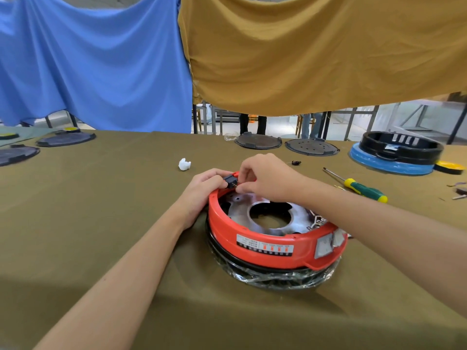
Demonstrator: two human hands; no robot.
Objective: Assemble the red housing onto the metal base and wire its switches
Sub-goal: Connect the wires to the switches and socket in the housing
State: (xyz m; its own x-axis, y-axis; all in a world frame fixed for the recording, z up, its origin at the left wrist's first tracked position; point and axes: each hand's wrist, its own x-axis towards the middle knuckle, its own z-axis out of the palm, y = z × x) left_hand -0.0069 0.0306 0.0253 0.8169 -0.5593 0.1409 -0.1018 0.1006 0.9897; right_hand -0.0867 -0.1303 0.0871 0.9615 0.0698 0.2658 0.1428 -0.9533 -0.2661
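Head view: red housing (255, 238) already seated over metal base (267, 210), both hands' fingers (241, 189) clamped on black switch (230, 181) at far rim, wiring apparently left.

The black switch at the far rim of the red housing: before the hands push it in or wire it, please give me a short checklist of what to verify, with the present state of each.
1. Red housing sits on the metal base: ok, it surrounds the plate.
2. Left hand steadies the black switch at the rim: ok.
3. Right hand pinches at the switch terminals: ok.
4. Wire attached to the terminals: cannot tell, fingers hide it.
5. Switch fully seated in its slot: cannot tell.
6. Screwdriver lies on the table, right of the housing: ok.
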